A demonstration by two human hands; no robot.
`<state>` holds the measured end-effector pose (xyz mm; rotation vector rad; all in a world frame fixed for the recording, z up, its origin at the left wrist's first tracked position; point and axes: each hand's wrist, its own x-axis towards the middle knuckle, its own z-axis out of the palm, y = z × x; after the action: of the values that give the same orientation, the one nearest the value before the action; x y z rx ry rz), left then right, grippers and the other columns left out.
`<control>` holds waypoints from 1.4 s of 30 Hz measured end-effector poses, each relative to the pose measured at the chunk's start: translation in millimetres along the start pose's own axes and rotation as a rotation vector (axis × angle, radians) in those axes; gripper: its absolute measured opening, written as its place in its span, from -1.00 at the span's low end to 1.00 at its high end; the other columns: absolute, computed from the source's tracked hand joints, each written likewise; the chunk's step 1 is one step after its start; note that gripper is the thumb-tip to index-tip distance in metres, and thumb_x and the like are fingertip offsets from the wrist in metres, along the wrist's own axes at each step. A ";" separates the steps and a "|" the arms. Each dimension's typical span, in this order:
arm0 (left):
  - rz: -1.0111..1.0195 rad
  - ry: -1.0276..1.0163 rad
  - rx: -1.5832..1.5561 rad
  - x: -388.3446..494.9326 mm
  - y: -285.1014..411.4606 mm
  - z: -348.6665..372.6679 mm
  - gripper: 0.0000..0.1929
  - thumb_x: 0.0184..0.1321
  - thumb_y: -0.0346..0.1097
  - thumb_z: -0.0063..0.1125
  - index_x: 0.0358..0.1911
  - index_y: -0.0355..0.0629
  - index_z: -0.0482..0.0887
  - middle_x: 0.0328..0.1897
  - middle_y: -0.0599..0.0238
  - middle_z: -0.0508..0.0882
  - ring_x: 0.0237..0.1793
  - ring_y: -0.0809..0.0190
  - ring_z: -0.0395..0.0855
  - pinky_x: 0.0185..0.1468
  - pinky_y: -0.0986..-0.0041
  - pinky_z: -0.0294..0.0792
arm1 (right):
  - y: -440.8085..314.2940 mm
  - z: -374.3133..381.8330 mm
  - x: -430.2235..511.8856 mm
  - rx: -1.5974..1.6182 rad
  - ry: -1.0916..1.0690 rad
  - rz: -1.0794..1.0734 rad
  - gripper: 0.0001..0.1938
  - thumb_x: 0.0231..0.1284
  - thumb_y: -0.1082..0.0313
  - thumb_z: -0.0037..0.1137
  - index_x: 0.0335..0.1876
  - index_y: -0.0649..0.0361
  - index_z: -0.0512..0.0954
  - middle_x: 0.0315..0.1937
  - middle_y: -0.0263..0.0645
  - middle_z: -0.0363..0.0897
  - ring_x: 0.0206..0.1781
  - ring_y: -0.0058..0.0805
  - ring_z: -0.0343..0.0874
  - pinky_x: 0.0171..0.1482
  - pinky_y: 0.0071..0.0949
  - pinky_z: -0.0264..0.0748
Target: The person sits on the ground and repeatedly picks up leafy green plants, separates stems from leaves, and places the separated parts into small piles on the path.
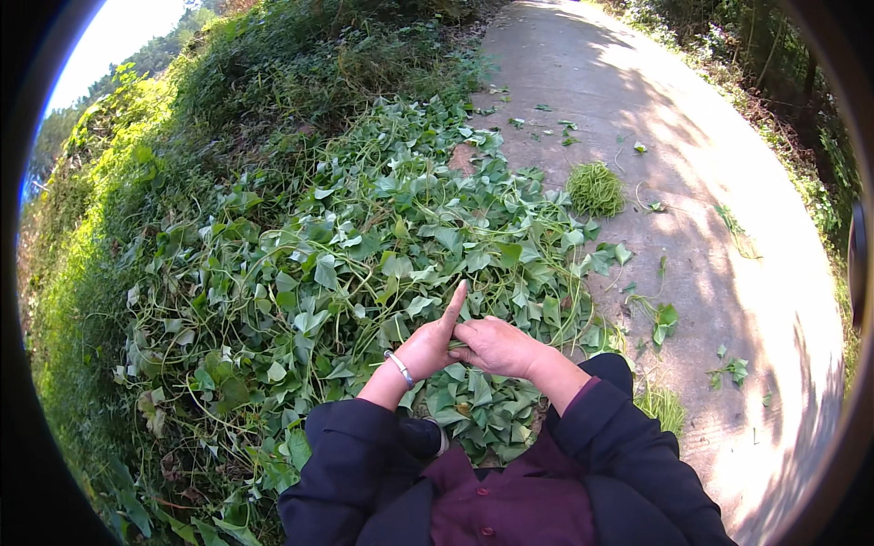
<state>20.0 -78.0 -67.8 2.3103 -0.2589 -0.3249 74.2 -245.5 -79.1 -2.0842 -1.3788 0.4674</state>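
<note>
My two hands meet over a heap of cut leafy vines (410,239), which look like sweet potato vines. On my left hand (427,349), with a silver bangle (400,368) at the wrist, the forefinger points up and away while the other fingers are curled. My right hand (497,347) is bent against it, thumb and fingers pinched together. A little green stem (457,345) shows between the hands; most of it is hidden by the fingers. Below them, between my legs, lies a pile of loose picked leaves (481,406).
A bundle of trimmed green stems (595,190) sits on the concrete path (672,170) at right. Another stem bundle (661,408) lies by my right leg. Stray leaves (664,322) are scattered on the path. A bushy slope (259,82) rises at left.
</note>
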 end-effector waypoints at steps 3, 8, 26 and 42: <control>0.044 0.000 0.077 1.0 8.4 -2.1 0.19 -0.17 -0.58 0.28 0.40 0.16 -0.42 -0.17 -0.09 0.61 -0.21 -0.14 0.60 -0.17 0.20 0.44 | 0.7 0.5 1.2 0.049 -0.059 0.058 -0.72 0.25 0.17 -0.05 -0.07 0.20 0.37 -0.24 -0.06 0.55 -0.14 -0.07 0.52 -0.07 -0.16 0.43; 0.140 -0.025 0.220 3.1 9.4 -3.1 0.10 -0.11 -0.49 0.26 0.41 0.28 -0.32 -0.17 0.08 0.59 -0.29 -0.07 0.61 -0.25 0.23 0.46 | 5.2 2.4 -1.1 0.241 -0.079 0.121 -0.72 0.27 0.19 -0.10 -0.05 0.19 0.45 -0.18 -0.03 0.56 -0.10 -0.05 0.53 -0.02 -0.21 0.45; 0.570 0.159 0.894 70.1 128.9 21.8 -0.04 -0.43 -0.26 0.46 0.26 0.08 0.26 0.28 0.31 0.34 0.31 0.11 0.23 0.43 -0.03 -0.18 | 51.8 -31.4 -123.1 0.280 0.642 0.354 -0.76 0.30 0.20 -0.12 -0.15 0.25 0.33 -0.33 0.01 0.50 -0.23 0.04 0.50 -0.18 -0.17 0.43; 0.359 0.225 0.753 67.6 77.6 42.4 -0.07 -0.23 -0.37 0.39 0.34 0.06 0.16 0.33 0.28 0.31 0.29 0.10 0.28 0.40 0.05 -0.13 | 81.9 156.8 -414.3 -0.236 0.698 1.991 -0.73 0.20 0.13 -0.01 -0.24 0.18 0.53 -0.29 -0.01 0.54 -0.15 -0.04 0.51 -0.12 -0.09 0.38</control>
<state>64.2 -178.6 -49.9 2.9226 -0.7741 0.2664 -125.2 -604.5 -264.4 -2.6590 1.3710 0.1573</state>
